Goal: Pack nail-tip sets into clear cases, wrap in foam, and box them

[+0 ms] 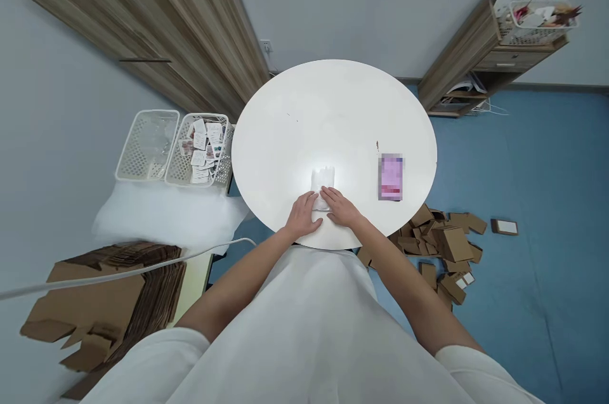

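On the near part of the round white table (333, 109), a small white, soft-looking wrapped bundle (323, 177) lies with a ragged far edge. What is inside it, if anything, is hidden. My left hand (301, 215) rests at its left side, fingertips touching it and thumb spread apart towards the table. From the right, my right hand (341, 206) lies with stretched fingers across the bundle's top, its thumb apart on the near side. A phone-like object with a blurred pink-purple face (391, 177) lies to the right of my hands.
At left stand a nearly see-through-looking white basket (147, 144) and a basket of cards (185, 169). Below are white sheeting (166, 214), a cable (200, 254) and stacked flat cardboard (104, 290). Small cardboard boxes (451, 244) lie on the floor at right. Cabinets (209, 30) stand behind.
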`<action>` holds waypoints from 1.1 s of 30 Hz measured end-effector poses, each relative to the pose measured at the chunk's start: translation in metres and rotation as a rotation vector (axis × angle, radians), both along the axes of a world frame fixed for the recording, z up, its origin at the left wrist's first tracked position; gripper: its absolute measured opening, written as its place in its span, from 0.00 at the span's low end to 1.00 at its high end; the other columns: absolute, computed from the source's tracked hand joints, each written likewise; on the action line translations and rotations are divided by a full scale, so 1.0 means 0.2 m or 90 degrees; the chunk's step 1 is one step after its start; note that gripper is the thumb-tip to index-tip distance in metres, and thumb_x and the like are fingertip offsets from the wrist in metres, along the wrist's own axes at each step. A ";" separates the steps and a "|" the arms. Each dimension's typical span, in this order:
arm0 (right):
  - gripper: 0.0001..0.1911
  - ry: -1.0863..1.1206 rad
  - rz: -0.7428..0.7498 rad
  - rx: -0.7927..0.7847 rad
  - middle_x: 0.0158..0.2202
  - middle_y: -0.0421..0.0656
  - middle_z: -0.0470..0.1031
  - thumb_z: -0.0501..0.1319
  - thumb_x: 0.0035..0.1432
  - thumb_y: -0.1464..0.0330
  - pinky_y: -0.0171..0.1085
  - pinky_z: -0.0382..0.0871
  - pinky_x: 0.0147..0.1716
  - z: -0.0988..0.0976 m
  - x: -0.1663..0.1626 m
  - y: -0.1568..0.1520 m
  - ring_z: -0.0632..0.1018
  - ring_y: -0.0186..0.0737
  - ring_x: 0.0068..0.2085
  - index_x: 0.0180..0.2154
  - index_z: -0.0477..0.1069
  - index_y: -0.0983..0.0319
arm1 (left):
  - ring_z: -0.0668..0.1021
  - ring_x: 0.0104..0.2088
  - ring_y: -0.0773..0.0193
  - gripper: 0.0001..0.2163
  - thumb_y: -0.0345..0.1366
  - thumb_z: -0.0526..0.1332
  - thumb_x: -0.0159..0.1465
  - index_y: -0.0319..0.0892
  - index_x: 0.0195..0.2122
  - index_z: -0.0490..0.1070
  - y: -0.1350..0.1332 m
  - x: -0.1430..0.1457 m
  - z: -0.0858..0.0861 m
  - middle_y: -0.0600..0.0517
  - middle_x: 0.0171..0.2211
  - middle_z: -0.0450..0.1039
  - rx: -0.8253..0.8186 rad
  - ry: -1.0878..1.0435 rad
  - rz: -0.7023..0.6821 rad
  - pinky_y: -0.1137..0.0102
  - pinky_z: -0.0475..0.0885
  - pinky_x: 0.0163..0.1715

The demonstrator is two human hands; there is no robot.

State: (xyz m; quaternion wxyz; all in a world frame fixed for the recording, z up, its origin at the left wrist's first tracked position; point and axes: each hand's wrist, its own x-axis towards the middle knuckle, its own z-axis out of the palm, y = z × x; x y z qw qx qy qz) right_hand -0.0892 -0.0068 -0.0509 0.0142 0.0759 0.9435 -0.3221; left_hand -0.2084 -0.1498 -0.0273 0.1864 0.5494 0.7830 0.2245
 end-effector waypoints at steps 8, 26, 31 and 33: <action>0.36 -0.014 -0.062 -0.026 0.60 0.47 0.53 0.55 0.46 0.77 0.54 0.56 0.54 -0.02 -0.05 0.00 0.54 0.52 0.59 0.59 0.51 0.61 | 0.58 0.57 0.51 0.34 0.35 0.63 0.49 0.41 0.57 0.52 0.09 -0.21 -0.05 0.42 0.58 0.54 -0.037 0.013 -0.187 0.57 0.56 0.55; 0.08 -0.100 -0.296 -0.280 0.38 0.43 0.68 0.52 0.49 0.67 0.39 0.64 0.35 0.15 0.00 -0.23 0.69 0.40 0.36 0.31 0.67 0.60 | 0.71 0.39 0.60 0.10 0.42 0.54 0.57 0.43 0.35 0.69 -0.05 -0.21 0.01 0.49 0.38 0.67 -0.124 -0.237 -0.117 0.66 0.67 0.39; 0.14 -0.092 -0.487 -0.327 0.34 0.41 0.69 0.51 0.52 0.62 0.37 0.64 0.33 0.08 -0.05 -0.22 0.70 0.38 0.33 0.39 0.66 0.59 | 0.72 0.33 0.64 0.14 0.41 0.53 0.59 0.42 0.45 0.63 0.00 -0.21 -0.06 0.50 0.35 0.69 -0.148 -0.301 0.045 0.69 0.67 0.34; 0.18 -0.062 -0.550 -0.273 0.36 0.43 0.69 0.50 0.53 0.60 0.39 0.65 0.36 0.06 -0.06 -0.24 0.70 0.39 0.34 0.43 0.64 0.60 | 0.73 0.33 0.65 0.18 0.40 0.55 0.58 0.41 0.48 0.59 0.00 -0.19 -0.08 0.50 0.38 0.69 -0.146 -0.303 0.114 0.69 0.68 0.35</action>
